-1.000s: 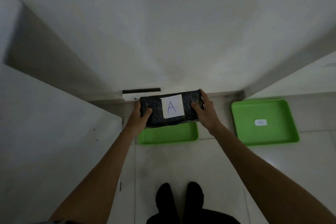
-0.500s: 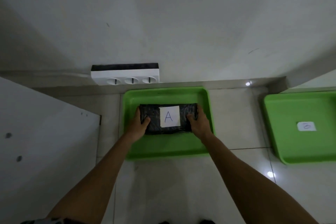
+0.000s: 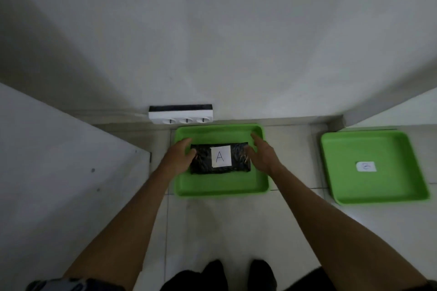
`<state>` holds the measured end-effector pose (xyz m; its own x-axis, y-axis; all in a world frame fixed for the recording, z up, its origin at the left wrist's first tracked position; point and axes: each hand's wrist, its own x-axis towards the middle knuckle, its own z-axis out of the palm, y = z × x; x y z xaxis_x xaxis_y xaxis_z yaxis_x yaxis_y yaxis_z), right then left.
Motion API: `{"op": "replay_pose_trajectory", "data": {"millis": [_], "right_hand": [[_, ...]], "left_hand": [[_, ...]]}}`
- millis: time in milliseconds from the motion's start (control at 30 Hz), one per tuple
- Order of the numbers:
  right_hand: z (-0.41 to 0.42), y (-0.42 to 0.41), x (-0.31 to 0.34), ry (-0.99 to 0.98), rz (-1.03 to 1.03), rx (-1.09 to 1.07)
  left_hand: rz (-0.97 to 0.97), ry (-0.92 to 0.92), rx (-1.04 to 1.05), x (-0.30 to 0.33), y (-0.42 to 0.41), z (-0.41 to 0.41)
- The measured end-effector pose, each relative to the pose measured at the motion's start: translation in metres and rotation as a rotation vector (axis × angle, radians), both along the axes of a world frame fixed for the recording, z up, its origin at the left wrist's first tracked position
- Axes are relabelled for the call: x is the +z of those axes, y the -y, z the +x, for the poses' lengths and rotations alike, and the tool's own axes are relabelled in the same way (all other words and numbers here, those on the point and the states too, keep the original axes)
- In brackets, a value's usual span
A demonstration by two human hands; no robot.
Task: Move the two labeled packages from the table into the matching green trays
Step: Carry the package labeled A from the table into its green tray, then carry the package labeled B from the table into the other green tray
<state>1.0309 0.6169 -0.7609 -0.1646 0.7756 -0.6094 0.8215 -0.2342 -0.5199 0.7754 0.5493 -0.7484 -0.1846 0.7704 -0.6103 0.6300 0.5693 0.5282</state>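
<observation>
A black package with a white label marked A (image 3: pixel 220 159) lies flat in the left green tray (image 3: pixel 222 188) on the floor. My left hand (image 3: pixel 180 157) hovers at the package's left end with its fingers spread, thumb near the wrapping. At the package's right end, my right hand (image 3: pixel 261 153) has its fingers apart and lifted off. Further right, a second green tray (image 3: pixel 373 194) holds only a small white label (image 3: pixel 366 166). The second package is not in view.
A white power strip (image 3: pixel 181 117) sits against the wall just behind the left tray. A white panel (image 3: pixel 59 172) rises on the left. My dark shoes (image 3: pixel 238 274) stand on the tiled floor (image 3: pixel 236 227) below the tray.
The package went from being held above the tray down onto its floor. Both hands have opened and drawn away from its ends.
</observation>
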Motion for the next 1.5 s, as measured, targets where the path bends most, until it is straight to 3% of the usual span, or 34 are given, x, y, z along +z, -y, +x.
{"op": "replay_pose_trajectory", "data": {"millis": [200, 400, 667, 867, 1233, 1500], "right_hand": [[-0.016, -0.003, 0.225, 0.019, 0.117, 0.241], [-0.054, 0.016, 0.441, 0.018, 0.205, 0.450], [-0.161, 0.077, 0.624, -0.100, 0.403, 0.746], [-0.267, 0.151, 0.687, -0.168, 0.495, 0.933], [-0.472, 0.323, 0.712, -0.244, 0.492, 1.002], [-0.593, 0.372, 0.693, -0.223, 0.459, 1.007]], "left_hand": [[0.105, -0.036, -0.083, 0.225, 0.005, -0.008], [0.213, -0.115, -0.024, 0.443, 0.037, -0.025], [0.376, -0.304, 0.107, 0.636, 0.134, -0.101], [0.465, -0.415, 0.279, 0.688, 0.250, -0.190], [0.467, -0.382, 0.469, 0.685, 0.471, -0.374], [0.484, -0.358, 0.481, 0.663, 0.526, -0.490]]}}
